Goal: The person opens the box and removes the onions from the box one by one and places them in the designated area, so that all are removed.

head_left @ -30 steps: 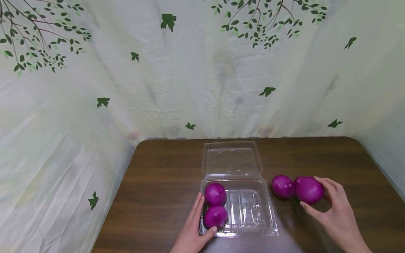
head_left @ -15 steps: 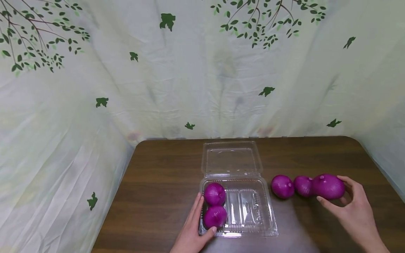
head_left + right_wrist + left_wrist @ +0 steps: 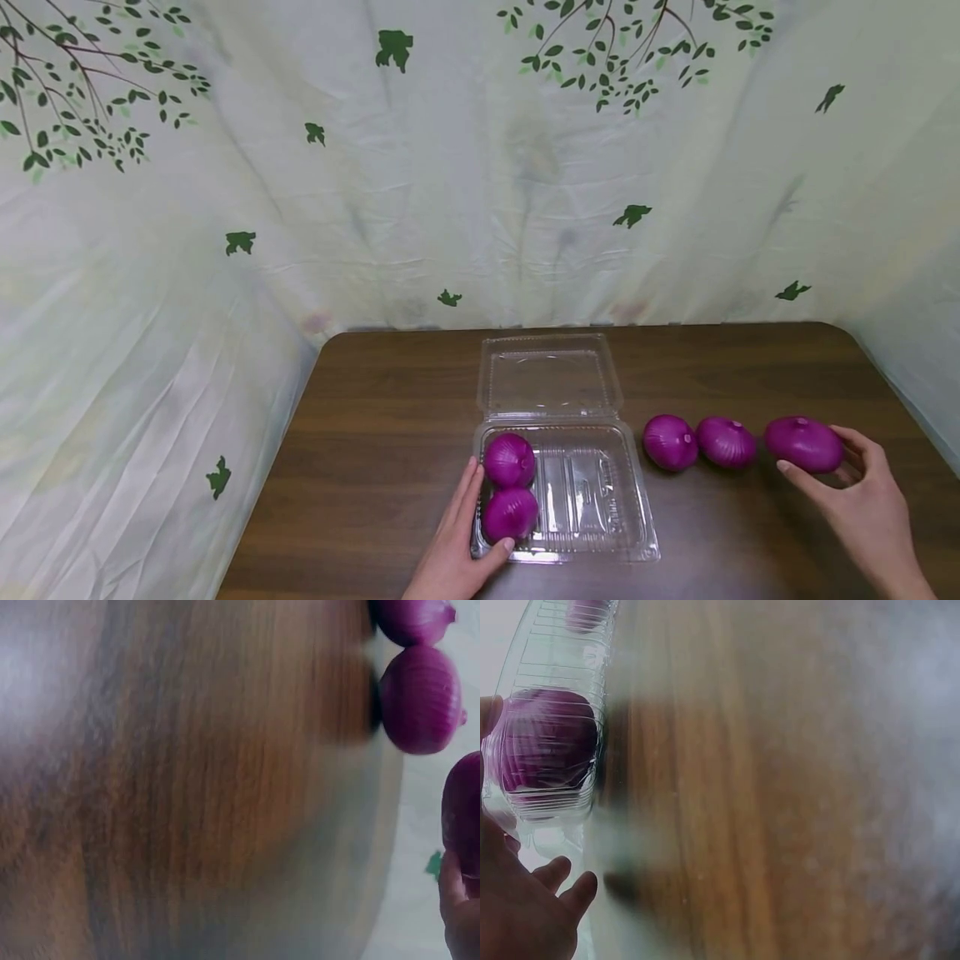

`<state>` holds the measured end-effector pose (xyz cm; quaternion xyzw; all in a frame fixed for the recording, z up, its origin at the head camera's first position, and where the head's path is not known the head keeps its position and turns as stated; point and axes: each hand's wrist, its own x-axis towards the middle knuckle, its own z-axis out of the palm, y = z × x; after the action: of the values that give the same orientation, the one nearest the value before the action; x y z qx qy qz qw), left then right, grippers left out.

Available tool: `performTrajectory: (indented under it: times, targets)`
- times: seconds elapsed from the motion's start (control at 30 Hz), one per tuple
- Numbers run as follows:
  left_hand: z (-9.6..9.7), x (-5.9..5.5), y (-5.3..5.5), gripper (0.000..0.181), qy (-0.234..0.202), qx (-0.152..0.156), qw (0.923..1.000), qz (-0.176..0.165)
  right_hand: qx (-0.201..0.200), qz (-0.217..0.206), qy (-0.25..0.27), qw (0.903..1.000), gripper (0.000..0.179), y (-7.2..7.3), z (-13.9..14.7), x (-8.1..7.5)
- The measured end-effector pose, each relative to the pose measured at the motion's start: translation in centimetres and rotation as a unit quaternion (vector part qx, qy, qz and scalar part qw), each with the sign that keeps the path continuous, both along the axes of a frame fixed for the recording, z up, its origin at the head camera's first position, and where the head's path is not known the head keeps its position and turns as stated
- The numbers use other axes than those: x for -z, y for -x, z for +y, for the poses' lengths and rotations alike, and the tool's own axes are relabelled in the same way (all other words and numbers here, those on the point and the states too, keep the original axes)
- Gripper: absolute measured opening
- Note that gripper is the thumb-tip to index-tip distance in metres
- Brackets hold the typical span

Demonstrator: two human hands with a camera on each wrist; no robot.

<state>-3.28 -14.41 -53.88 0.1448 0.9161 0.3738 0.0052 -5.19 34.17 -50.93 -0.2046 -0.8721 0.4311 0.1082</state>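
Note:
A clear plastic clamshell container (image 3: 645,533) lies on the table with its lid (image 3: 551,379) folded back. Two red onions, a far one (image 3: 510,460) and a near one (image 3: 510,514), sit along its left side. My left hand (image 3: 459,542) rests against the left wall, fingers straight, thumb at the front rim. To the right, my right hand (image 3: 862,492) grips a red onion (image 3: 804,444) between thumb and fingers. The right wrist view shows this onion (image 3: 463,806) partly, cut off by the frame. Left of it, two more onions (image 3: 670,442) (image 3: 726,442) stand side by side.
The brown wooden table (image 3: 390,417) has rounded far corners. Behind it hangs a pale cloth (image 3: 480,167) printed with branches and leaves. The raised lid part takes up room behind the container.
My right hand has moved right with its onion, opening a gap to the onion it overlapped in view earlier. My left hand, the container and its two onions stay put.

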Motion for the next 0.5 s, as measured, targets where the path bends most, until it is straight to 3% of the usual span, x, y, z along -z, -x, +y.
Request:
performTrajectory:
  times: [0.23,0.5]
  targets:
    - [0.0,0.1,-0.1,0.096,-0.006,-0.005,0.9999,-0.009,-0.005,-0.045,0.026,0.9986,0.101,0.7,1.5,1.2]
    - [0.1,-0.1,0.0,0.096,-0.016,-0.001,0.9998,-0.013,-0.027,-0.081,-0.019,0.9961,0.095,1.3,2.2,1.7]
